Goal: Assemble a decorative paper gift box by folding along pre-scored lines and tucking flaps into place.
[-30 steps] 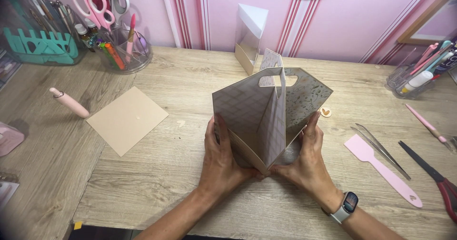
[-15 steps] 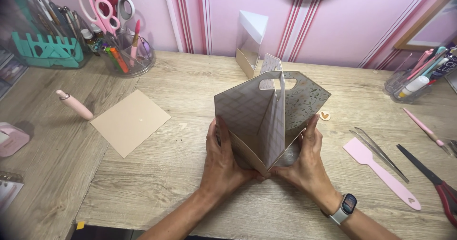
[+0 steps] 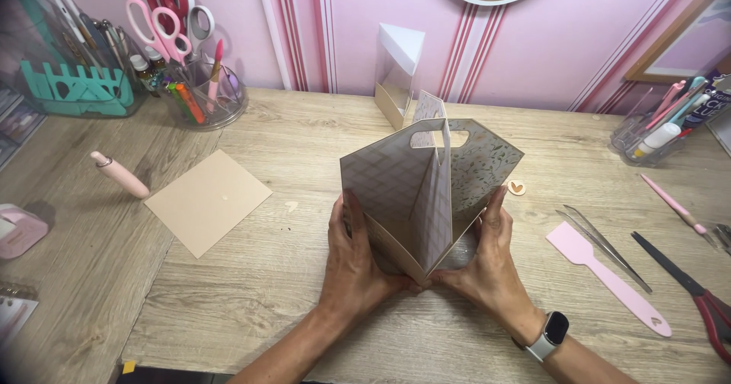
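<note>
Pale wood-grain table [image 3: 251, 292] fills the near view, with a pink striped wall behind it.

Nearest, at 6 o'clock, both hands cup the base of a folded paper bag [image 3: 426, 190] that stands upright on the table at the centre. The left hand [image 3: 358, 258] lies flat against the bag's left panel, its fingers [image 3: 344, 220] spread upward along the grid-patterned face. The right hand [image 3: 487, 258], with a watch on its wrist, presses the floral right panel from the other side, fingers [image 3: 496, 212] likewise pointing up. Both hands are closed on the bag, pinching its bottom corner between them. Its long axis runs vertically from the palms up toward 12 o'clock, where two cut-out handle flaps rise; a centre gusset fold points toward the viewer. Both hands sit equally close.

At 3 o'clock lie a pink spatula tool [image 3: 609, 277], metal tweezers [image 3: 605, 239] and dark-bladed scissors [image 3: 685, 285]. At 9 o'clock rests a tan card square [image 3: 207, 201], with a pink pen-like tool [image 3: 118, 174] beyond it.

Farther, at 12 o'clock, stands a clear triangular box [image 3: 397, 75]; at 10 o'clock a clear tub of scissors and pens [image 3: 194, 87].
</note>
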